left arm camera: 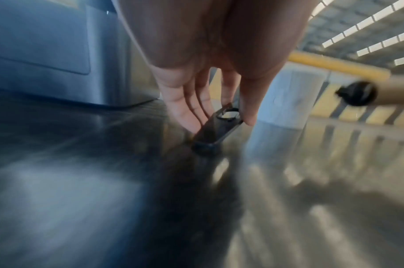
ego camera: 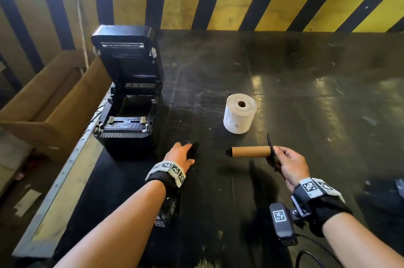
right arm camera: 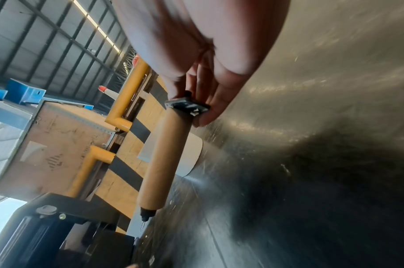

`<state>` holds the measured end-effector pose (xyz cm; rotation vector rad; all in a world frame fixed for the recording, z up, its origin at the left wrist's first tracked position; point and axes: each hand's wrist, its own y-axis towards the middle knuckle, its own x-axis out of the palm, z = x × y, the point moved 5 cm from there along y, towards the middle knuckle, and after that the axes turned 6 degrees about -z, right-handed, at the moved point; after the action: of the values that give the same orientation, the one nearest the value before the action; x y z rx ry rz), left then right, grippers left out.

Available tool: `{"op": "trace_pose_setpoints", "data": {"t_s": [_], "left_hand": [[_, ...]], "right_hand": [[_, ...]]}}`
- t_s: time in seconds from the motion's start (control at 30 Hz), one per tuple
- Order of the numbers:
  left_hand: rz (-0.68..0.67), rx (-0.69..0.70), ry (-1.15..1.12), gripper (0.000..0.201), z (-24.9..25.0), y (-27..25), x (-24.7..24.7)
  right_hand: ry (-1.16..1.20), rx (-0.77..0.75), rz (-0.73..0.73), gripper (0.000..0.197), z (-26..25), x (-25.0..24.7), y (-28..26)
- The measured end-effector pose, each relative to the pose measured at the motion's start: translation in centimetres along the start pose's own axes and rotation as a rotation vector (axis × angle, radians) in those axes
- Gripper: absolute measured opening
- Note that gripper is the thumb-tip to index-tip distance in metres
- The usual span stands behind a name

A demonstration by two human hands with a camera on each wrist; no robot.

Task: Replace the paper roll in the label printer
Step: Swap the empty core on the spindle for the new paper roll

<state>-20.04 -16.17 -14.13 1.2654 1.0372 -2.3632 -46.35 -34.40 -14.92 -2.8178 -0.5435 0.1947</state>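
Note:
The black label printer [ego camera: 129, 92] stands at the table's left with its lid up and its roll bay empty. A full white paper roll [ego camera: 240, 113] stands on end mid-table. My right hand [ego camera: 277, 154] grips the black spindle by its flange [right arm camera: 187, 106]; an empty brown cardboard core [ego camera: 251, 151] sits on the spindle and points left above the table. My left hand [ego camera: 190, 151], just right of the printer's front corner, pinches a flat black guide plate [left arm camera: 217, 128] with a ring hole between thumb and fingers. The plate's lower end touches the table.
An open cardboard box [ego camera: 43, 114] sits off the table's left edge. A yellow-and-black striped barrier [ego camera: 240, 3] runs along the back. The dark glossy table [ego camera: 306, 92] stretches to the right, with a dark object [ego camera: 384, 191] at its near right edge.

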Motion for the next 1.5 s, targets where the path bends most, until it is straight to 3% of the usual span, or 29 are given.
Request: {"op": "trace_pose_setpoints", "data": {"t_s": [0.17,0.27,0.33,0.43,0.6,0.7,0.8,1.03,1.27,1.5], "left_hand": [[-0.056,0.027,0.084,0.057,-0.8,0.6,0.3],[-0.061,0.050,0.107,0.067,0.0,0.5,-0.3],[-0.044,0.148,-0.005,0.076,1.6,0.0,-1.4],[-0.134,0.307,-0.214,0.086,5.1,-1.2,-3.3],[-0.135,0.402,-0.115,0.079,8.1,-1.8,-5.2],[-0.107,0.385,-0.044,0.065,7.9,-1.5,-5.4],[-0.057,0.354,-0.016,0.052,6.9,-1.0,-5.3],[-0.011,0.142,0.003,0.040,3.8,0.2,-2.7],[-0.114,0.124,0.090,0.036,5.3,0.5,-0.5],[-0.256,0.128,0.199,0.044,5.6,1.2,-0.4]], "right_hand": [[0.004,0.013,-0.030,0.011,-0.4,0.4,-1.2],[-0.028,-0.007,-0.033,0.012,-0.8,0.8,-1.3],[-0.036,-0.021,-0.043,0.015,-1.3,1.7,-1.1],[-0.035,-0.048,-0.074,0.011,-2.5,3.4,-1.2],[-0.017,-0.076,-0.154,0.011,-3.6,5.8,-0.8],[-0.029,-0.080,-0.155,0.011,-3.6,5.4,-0.5],[-0.044,-0.064,-0.068,0.011,-2.6,3.2,0.5],[-0.302,0.055,0.090,0.016,0.7,-2.7,2.1],[-0.571,0.025,0.037,0.025,0.2,-1.6,1.1],[-0.845,-0.038,-0.073,0.026,-0.5,-0.9,1.7]]}}
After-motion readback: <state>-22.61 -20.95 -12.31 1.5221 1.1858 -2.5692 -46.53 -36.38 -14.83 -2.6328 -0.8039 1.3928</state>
